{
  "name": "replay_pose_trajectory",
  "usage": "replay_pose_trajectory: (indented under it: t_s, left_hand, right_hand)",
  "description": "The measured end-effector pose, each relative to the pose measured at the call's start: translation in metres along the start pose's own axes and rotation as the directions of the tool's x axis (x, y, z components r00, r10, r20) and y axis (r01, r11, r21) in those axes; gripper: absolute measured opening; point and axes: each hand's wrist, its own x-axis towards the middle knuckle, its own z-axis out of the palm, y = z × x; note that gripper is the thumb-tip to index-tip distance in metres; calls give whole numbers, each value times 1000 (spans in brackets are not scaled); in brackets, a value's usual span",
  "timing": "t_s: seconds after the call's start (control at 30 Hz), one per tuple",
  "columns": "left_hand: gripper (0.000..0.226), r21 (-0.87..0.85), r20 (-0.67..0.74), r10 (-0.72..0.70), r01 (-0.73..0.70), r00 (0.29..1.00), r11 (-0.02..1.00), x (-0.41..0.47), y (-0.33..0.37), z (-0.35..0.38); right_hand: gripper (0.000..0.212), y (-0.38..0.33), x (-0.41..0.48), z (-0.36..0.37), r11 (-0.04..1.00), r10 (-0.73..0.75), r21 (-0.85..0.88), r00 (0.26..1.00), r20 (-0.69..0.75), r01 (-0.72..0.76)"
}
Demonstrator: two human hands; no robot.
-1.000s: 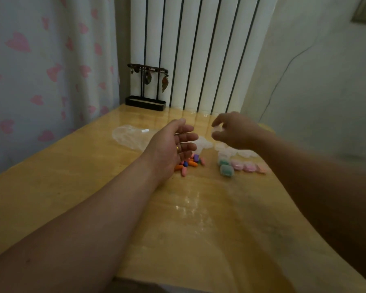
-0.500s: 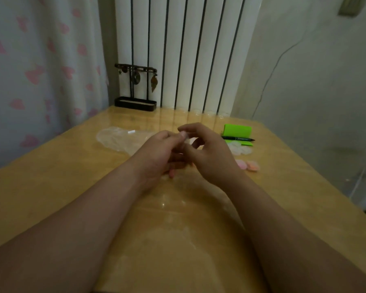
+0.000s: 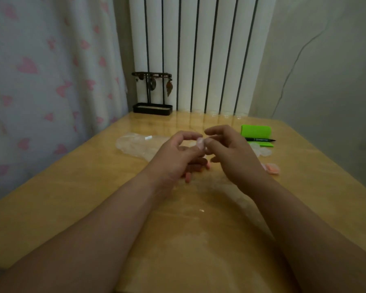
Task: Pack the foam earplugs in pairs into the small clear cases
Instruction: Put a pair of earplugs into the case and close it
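Two bare forearms reach in from the near edge over a glossy wooden table [image 3: 72, 197], and the hands meet above its middle. The left hand [image 3: 173, 157] has its forefinger and thumb curled into a pinch on a small case [image 3: 200, 143], a pale, pinkish thing held up between the two hands. It is too blurred to tell whether it is open or what lies in it. The right hand [image 3: 232, 157] pinches the same small case from the other side, thumb against it, with the remaining fingers loosely bent above and below.

Under the left hand a few loose earplugs [image 3: 187, 177] show on the table, pink ends peeking out past the fingers; most of that heap is hidden by the hand. To the right, just beyond the right wrist, lies a filled case [image 3: 272, 168] with orange-pink colour inside. A little farther back sit some empty cases [image 3: 263, 151] (clear and hard to count).

Behind the left hand lies a crumpled clear plastic bag [image 3: 133, 144]. At the far right a green pad [image 3: 255, 131] rests on the table with a black pen [image 3: 260, 140] lying across its near edge.

On the far left corner stands a black jewellery stand [image 3: 152, 108] with small pendants hanging from its bar. Behind the table are a white ribbed radiator [image 3: 199, 49] and, to the left, a curtain [image 3: 40, 70] printed with pink hearts.
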Motion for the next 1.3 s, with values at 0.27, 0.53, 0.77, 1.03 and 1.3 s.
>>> replay_pose_trajectory:
  t_s: [0.27,0.53,0.77,1.03,1.3]
  left_hand:
    - [28,24,-8,3,-3,1000,1000,-8,-2,2]
    - [27,-4,-15,61,-61,998,998,-19,-15,-6]
    - [27,-63,1,55,-55,998,996,-19,-15,-7]
    - [24,-121,1,28,-28,1000,992,-15,-18,-8]
    - [22,-294,-86,-35,8,996,956,-15,-12,-9]
  right_hand:
    - [13,-8,0,-4,988,121,88,991,57,-125]
    - [21,-7,-4,-2,967,208,113,965,158,-227]
    - [20,-6,-4,0,979,171,89,976,138,-184]
    - [17,-4,-2,9,991,118,52,990,75,-122]
    - [11,-3,0,6,978,159,136,987,28,-161]
